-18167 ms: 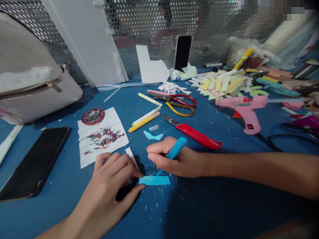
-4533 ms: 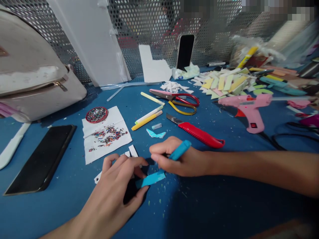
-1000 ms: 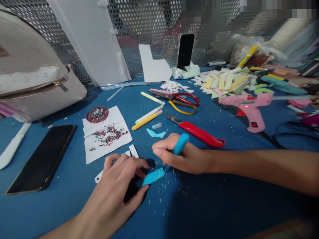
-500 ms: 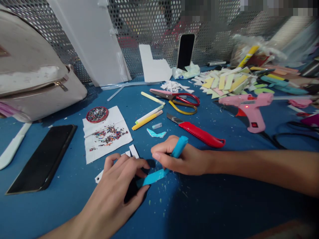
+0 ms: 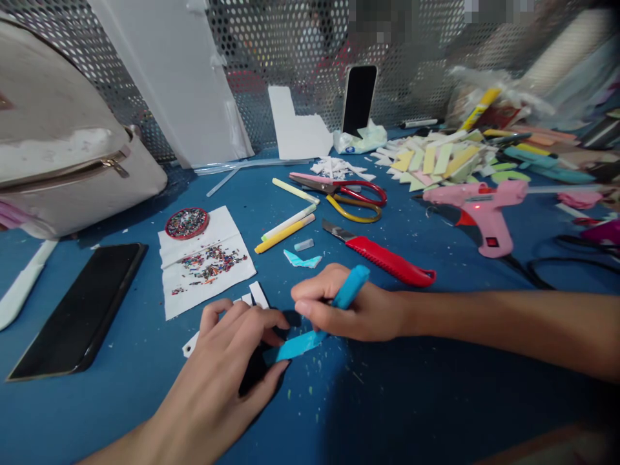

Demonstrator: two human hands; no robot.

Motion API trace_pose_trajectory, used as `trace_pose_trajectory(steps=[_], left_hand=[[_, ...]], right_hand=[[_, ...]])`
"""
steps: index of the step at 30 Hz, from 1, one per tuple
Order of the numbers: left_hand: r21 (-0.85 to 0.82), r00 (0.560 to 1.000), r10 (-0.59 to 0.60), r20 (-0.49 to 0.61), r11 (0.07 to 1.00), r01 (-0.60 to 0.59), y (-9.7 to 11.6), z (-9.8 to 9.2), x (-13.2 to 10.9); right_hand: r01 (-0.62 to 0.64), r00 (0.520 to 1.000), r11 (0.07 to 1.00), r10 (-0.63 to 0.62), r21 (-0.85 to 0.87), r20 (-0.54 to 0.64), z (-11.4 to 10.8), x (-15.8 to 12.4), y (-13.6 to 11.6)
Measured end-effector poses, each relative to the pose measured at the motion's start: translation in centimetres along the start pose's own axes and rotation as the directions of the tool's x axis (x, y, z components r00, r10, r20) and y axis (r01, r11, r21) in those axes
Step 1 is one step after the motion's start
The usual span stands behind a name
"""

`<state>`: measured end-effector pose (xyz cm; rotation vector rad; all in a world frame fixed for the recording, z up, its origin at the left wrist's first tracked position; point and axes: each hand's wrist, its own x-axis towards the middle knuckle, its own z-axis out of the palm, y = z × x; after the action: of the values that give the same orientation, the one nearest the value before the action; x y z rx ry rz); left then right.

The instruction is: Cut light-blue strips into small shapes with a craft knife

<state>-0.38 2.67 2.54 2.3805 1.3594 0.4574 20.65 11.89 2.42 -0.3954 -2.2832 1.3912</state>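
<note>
My right hand (image 5: 345, 302) is closed in a writing grip around a blue marker (image 5: 355, 284); its lower end is mostly hidden by my fingers. Under that hand lies a flat blue strip (image 5: 296, 345) on the table. My left hand (image 5: 237, 352) is curled over the strip's left end, holding it down between thumb and fingertips. White flat pieces (image 5: 258, 295) stick out behind my left knuckles, and most of what lies under the palm is hidden. Just beyond my hands rest a light-blue scrap (image 5: 303, 259) and a small clear cap (image 5: 304, 245).
Beyond lie a red utility knife (image 5: 387, 258), scissors (image 5: 339, 188) and slim yellow and green markers (image 5: 285, 234). On the right sits a pink glue gun (image 5: 484, 203) before a pile of paper strips (image 5: 438, 158). A paper with beads (image 5: 213, 266) and a phone (image 5: 80, 310) are left.
The blue marker has tilted slightly, its upper end a little further right. Both hands keep nearly the same place, and the whole view has shifted a touch.
</note>
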Motion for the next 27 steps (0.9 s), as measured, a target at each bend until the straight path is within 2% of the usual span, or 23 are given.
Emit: trace_pose_trajectory(steps=[2,6,11,16,20,24,27], left_hand=[[0.0,1.0,-0.002,-0.008,1.0,0.002,-0.01,0.0,0.04],[-0.003,1.0,0.0,-0.006,1.0,0.0,-0.01,-0.1,0.12],[-0.003,1.0,0.008,-0.007,1.0,-0.008,-0.01,-0.07,0.07],[0.002,1.0,0.004,0.003,1.0,-0.004,0.07,-0.11,0.11],[0.008,1.0,0.01,0.012,1.0,-0.01,0.08,-0.19,0.06],[0.002,1.0,0.006,0.01,1.0,-0.006,0.07,-0.17,0.0],[0.002,1.0,0.004,0.014,1.0,-0.004,0.1,-0.16,0.04]], right_hand=[[0.004,1.0,0.999,-0.003,-0.035,0.016,0.06,-0.03,0.02],[-0.047,0.993,0.998,0.044,-0.033,-0.106,0.06,0.05,-0.01],[-0.032,0.999,0.999,0.032,-0.007,-0.017,-0.03,0.15,-0.07],[-0.052,0.992,0.998,0.048,-0.033,-0.118,0.0,0.15,0.04],[-0.007,1.0,0.999,0.007,-0.031,0.014,0.02,0.04,0.06],[-0.055,0.994,0.998,0.051,-0.043,-0.099,0.01,0.06,-0.03],[-0.045,0.996,0.999,0.044,-0.006,-0.073,-0.02,0.11,-0.03]])
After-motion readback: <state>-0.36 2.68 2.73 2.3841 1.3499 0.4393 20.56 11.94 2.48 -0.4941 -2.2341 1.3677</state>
